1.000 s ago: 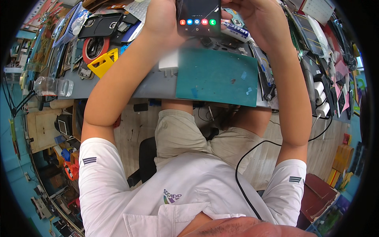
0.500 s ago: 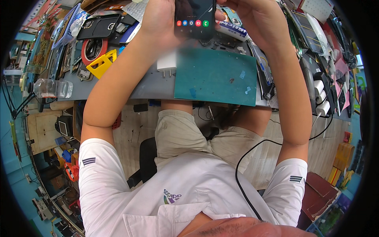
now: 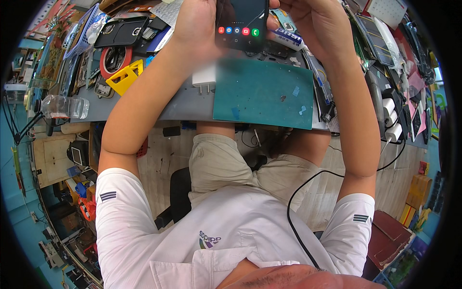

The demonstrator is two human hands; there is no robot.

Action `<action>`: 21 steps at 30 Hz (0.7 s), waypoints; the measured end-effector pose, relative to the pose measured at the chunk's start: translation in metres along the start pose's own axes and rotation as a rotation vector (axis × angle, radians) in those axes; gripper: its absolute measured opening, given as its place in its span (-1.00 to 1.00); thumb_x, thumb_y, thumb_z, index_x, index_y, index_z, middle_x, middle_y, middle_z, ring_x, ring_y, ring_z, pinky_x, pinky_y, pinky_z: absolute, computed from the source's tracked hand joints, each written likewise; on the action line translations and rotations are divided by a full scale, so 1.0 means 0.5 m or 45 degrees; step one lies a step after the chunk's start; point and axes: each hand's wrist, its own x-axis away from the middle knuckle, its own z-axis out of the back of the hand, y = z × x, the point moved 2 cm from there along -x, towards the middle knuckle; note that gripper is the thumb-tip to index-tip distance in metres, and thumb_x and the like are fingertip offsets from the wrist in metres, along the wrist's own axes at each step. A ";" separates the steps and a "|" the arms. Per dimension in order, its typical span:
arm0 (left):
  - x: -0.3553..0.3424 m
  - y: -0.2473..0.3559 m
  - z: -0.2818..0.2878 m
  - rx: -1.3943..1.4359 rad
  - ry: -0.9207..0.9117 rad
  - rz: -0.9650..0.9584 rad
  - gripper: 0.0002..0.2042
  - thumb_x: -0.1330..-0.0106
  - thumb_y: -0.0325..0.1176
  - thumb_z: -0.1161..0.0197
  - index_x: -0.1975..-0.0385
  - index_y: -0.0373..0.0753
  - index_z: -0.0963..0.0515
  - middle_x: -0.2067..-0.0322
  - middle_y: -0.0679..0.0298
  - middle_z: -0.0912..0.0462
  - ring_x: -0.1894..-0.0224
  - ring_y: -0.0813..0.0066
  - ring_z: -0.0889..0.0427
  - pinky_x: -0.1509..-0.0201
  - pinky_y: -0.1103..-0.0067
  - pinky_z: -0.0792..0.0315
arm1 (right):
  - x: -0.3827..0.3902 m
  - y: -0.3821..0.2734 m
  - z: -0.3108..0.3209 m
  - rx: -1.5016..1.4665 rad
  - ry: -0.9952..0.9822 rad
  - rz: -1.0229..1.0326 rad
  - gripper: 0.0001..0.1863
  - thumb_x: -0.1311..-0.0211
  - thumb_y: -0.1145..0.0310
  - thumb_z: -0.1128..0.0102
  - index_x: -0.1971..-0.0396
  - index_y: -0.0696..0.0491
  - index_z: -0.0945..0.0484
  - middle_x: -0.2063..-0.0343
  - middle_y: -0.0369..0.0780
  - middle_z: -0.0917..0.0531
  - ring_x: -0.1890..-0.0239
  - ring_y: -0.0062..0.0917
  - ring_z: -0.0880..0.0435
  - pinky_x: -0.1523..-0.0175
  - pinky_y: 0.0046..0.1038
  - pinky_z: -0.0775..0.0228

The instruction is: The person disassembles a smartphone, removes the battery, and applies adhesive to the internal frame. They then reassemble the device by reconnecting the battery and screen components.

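Observation:
A black smartphone [image 3: 240,17] with a lit screen and colored app icons is held up at the top centre, over the desk. My left hand [image 3: 195,21] grips its left side, fingers mostly hidden. Against its right side are the curled fingers of my right hand [image 3: 308,24]. Below the phone lies a teal mat [image 3: 262,96] with small bits on it. A white plug adapter [image 3: 204,74] rests just left of the mat, partly behind a blurred patch. A white tube [image 3: 286,39] lies behind the phone.
Clutter lines the desk: a yellow plastic holder [image 3: 126,79], red tape roll [image 3: 107,67], black case [image 3: 120,33] and clear container [image 3: 65,107]. Tools [image 3: 322,91] and a power strip with white plugs [image 3: 392,130] are at right. A black cable [image 3: 308,179] crosses my body.
The phone has shifted slightly lower, toward me, in both hands, and wobbled a little sideways. The arms and desk items look the same.

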 end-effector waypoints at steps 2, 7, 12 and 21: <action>0.000 0.000 -0.002 0.000 -0.013 -0.003 -0.39 -0.64 0.16 0.40 -0.18 -0.20 -0.47 0.21 0.10 -0.68 0.29 0.11 -0.76 0.19 0.19 -0.69 | -0.002 0.003 0.007 -0.001 0.016 -0.002 -0.67 -0.39 0.44 -0.22 -0.03 0.35 -0.64 0.13 -0.10 -0.77 0.20 -0.53 -0.72 -0.06 -0.49 -0.54; -0.001 -0.001 -0.002 -0.003 -0.023 -0.004 -0.39 -0.64 0.16 0.41 -0.18 -0.20 -0.46 0.21 0.11 -0.67 0.28 0.12 -0.76 0.19 0.21 -0.69 | -0.003 0.004 0.007 -0.046 0.001 -0.013 -0.72 -0.39 0.45 -0.23 0.04 0.33 -0.68 0.15 -0.11 -0.77 0.21 -0.51 -0.72 -0.02 -0.48 -0.55; -0.001 0.001 -0.002 -0.005 -0.029 0.002 -0.39 -0.63 0.17 0.39 -0.18 -0.20 -0.46 0.21 0.12 -0.67 0.28 0.12 -0.76 0.18 0.23 -0.69 | -0.003 0.004 0.010 -0.036 0.006 -0.026 -0.72 -0.39 0.44 -0.23 0.05 0.33 -0.68 0.17 -0.12 -0.77 0.22 -0.52 -0.72 0.00 -0.50 -0.54; -0.002 -0.002 0.000 -0.010 -0.017 -0.005 -0.40 -0.63 0.16 0.38 -0.17 -0.19 -0.47 0.22 0.14 -0.67 0.28 0.15 -0.75 0.19 0.26 -0.68 | -0.004 0.006 0.013 -0.037 0.024 -0.050 -0.73 -0.38 0.45 -0.25 0.07 0.33 -0.69 0.19 -0.12 -0.78 0.25 -0.52 -0.73 0.03 -0.50 -0.55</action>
